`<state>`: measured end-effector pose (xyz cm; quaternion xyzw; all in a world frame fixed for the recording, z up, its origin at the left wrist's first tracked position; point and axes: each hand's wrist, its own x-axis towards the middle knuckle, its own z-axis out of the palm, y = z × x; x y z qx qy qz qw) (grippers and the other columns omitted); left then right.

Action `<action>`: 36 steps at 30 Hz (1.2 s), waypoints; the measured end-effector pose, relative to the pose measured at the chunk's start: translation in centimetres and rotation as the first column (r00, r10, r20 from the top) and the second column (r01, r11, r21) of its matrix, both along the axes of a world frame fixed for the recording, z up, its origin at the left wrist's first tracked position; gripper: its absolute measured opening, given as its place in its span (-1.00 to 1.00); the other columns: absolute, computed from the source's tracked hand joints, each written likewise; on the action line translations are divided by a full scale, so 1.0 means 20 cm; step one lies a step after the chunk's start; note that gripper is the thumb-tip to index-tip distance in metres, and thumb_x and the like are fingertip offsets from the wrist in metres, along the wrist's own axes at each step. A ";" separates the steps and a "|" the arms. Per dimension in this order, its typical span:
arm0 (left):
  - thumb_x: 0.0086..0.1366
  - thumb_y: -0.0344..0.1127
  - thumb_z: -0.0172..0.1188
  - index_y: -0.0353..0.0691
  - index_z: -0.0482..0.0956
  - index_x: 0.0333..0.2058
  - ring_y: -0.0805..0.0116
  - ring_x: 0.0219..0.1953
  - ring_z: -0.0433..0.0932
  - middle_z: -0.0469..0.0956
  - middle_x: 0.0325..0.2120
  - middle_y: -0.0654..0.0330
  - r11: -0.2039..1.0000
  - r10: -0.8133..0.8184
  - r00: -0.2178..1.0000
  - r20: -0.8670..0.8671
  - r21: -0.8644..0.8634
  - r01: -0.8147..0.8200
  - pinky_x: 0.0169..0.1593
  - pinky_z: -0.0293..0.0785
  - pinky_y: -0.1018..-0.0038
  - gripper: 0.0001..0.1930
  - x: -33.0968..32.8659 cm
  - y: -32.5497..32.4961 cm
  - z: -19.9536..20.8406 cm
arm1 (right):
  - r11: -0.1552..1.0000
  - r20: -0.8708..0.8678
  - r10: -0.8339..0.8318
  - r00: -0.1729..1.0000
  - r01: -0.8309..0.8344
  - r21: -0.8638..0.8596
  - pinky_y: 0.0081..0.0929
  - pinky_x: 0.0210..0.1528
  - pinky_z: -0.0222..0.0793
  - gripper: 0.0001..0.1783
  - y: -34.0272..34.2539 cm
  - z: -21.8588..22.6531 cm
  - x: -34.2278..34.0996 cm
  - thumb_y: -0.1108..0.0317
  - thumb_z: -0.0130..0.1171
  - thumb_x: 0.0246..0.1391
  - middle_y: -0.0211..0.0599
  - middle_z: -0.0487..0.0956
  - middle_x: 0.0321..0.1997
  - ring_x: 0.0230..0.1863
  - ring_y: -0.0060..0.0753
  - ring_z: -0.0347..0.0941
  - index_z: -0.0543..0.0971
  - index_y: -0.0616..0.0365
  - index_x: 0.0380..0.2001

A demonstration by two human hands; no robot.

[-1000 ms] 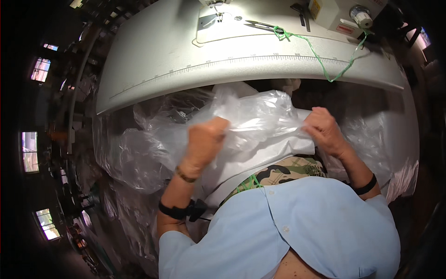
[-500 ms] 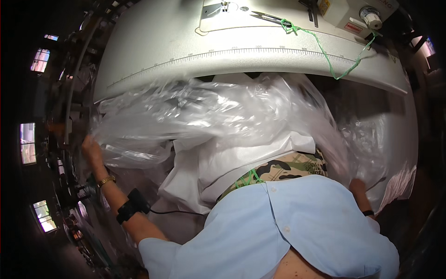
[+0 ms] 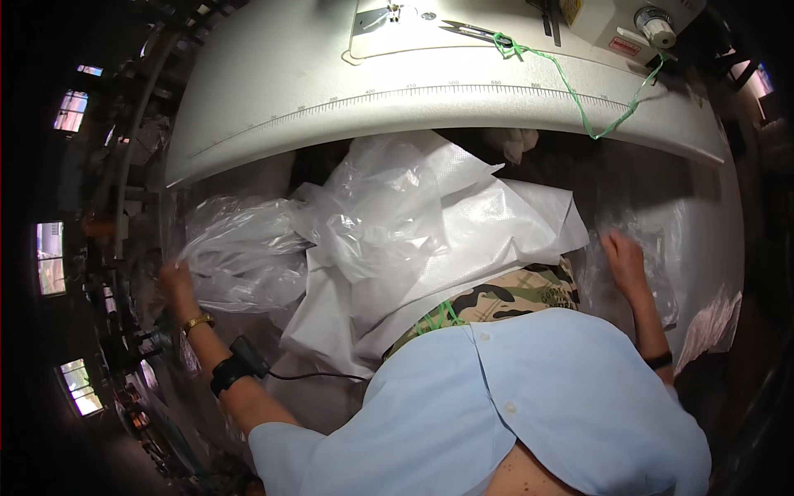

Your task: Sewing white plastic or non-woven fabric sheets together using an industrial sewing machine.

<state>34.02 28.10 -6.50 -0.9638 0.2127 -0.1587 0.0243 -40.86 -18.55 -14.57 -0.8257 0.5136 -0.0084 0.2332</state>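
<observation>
Gripping clear plastic film [image 3: 248,248], bunched over white woven sheeting [image 3: 525,219], in the left hand [image 3: 175,283]; curling the right hand [image 3: 624,258], too blurred to tell if empty; best pulling evenly.

Numbered scale [image 3: 413,91] along the counter [image 3: 273,95]
Small numerals [image 3: 412,86] line its ticks near the front edge [image 3: 447,120]; the machine [image 3: 608,21] bears a red label [image 3: 624,45] and a yellow label [image 3: 571,9]; dark lettering [image 3: 557,296] on the camouflage cloth [image 3: 504,304] is unclear.
</observation>
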 end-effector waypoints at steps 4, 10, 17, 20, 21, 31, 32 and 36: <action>0.12 -0.22 0.26 -0.35 0.63 -0.26 -0.24 -0.18 0.57 0.59 -0.29 -0.22 0.992 -0.084 0.993 -0.077 -0.103 0.076 -0.16 0.48 0.13 -0.69 -0.14 -0.15 0.13 | 0.921 0.604 0.372 0.705 -0.362 -0.144 -0.28 -0.20 0.43 -0.83 -0.01 0.40 0.70 0.39 0.17 0.14 -0.12 0.61 -0.30 -0.29 -0.07 0.54 0.59 0.26 -0.26; 0.21 -0.18 0.23 -0.28 0.57 -0.05 0.08 0.04 0.53 0.55 -0.03 -0.10 0.993 0.112 0.993 0.047 0.024 -0.114 0.07 0.42 0.20 -0.61 0.19 0.84 0.27 | 0.549 0.384 0.810 0.443 -0.802 -0.234 -0.33 -0.11 0.38 -0.71 0.08 0.48 1.00 0.30 0.26 0.08 -0.21 0.62 -0.27 -0.24 -0.16 0.54 0.59 0.19 -0.14; 0.24 -0.27 0.18 -0.29 0.56 -0.04 0.15 -0.01 0.54 0.56 -0.05 -0.03 0.703 0.613 0.718 0.329 0.186 -0.686 0.01 0.46 0.25 -0.66 -0.19 1.96 0.79 | 0.745 0.572 0.533 0.624 -0.666 0.033 -0.35 -0.12 0.47 -0.71 -0.05 0.43 0.89 0.34 0.18 0.14 -0.14 0.64 -0.26 -0.24 -0.22 0.58 0.58 0.32 -0.14; 0.25 -0.31 0.16 -0.30 0.55 -0.04 0.18 -0.04 0.55 0.56 -0.05 0.00 0.696 0.595 0.663 0.454 0.120 -0.708 -0.01 0.48 0.28 -0.67 -0.36 2.06 1.09 | 0.748 0.661 0.373 0.651 -0.633 0.201 -0.42 -0.13 0.45 -0.70 -0.06 0.43 0.90 0.34 0.17 0.14 -0.16 0.64 -0.27 -0.24 -0.31 0.57 0.59 0.35 -0.15; 0.26 -0.32 0.15 -0.31 0.55 -0.04 0.19 -0.04 0.55 0.56 -0.06 0.01 0.725 0.566 0.662 0.492 0.085 -0.683 -0.02 0.48 0.28 -0.68 -0.42 2.08 1.19 | 0.738 0.654 0.386 0.650 -0.643 0.204 -0.47 -0.17 0.44 -0.71 -0.06 0.45 0.93 0.33 0.16 0.16 -0.20 0.64 -0.29 -0.25 -0.41 0.54 0.59 0.36 -0.16; 0.30 -0.46 0.09 -0.33 0.53 -0.03 0.29 -0.12 0.58 0.56 -0.08 0.11 0.719 -0.465 0.820 0.335 -0.398 0.570 -0.09 0.54 0.36 -0.72 -0.99 -0.32 1.18 | 0.611 0.716 0.364 0.595 -0.733 0.298 -0.53 -0.17 0.43 -0.68 0.07 0.57 1.09 0.26 0.17 0.20 -0.26 0.67 -0.29 -0.24 -0.50 0.54 0.61 0.32 -0.14; 0.30 -0.47 0.08 -0.33 0.53 -0.03 0.30 -0.13 0.58 0.57 -0.08 0.12 0.647 -0.606 0.752 0.258 -0.390 0.655 -0.10 0.54 0.36 -0.73 -1.11 -0.55 1.03 | 0.548 0.740 0.347 0.576 -0.765 0.338 -0.53 -0.15 0.45 -0.68 0.08 0.58 1.11 0.26 0.17 0.20 -0.26 0.67 -0.28 -0.21 -0.50 0.56 0.61 0.33 -0.13; 0.23 -0.59 0.11 -0.26 0.55 0.02 0.20 -0.33 0.66 0.65 -0.23 0.04 0.223 -0.943 0.333 -0.022 -0.785 0.579 -0.26 0.60 0.37 -0.64 -1.49 -1.20 0.42 | 0.349 0.842 0.022 0.539 -0.793 0.499 -0.49 0.04 0.44 -0.65 0.14 0.54 1.14 0.29 0.10 0.28 -0.19 0.61 -0.08 -0.03 -0.45 0.53 0.54 0.32 0.01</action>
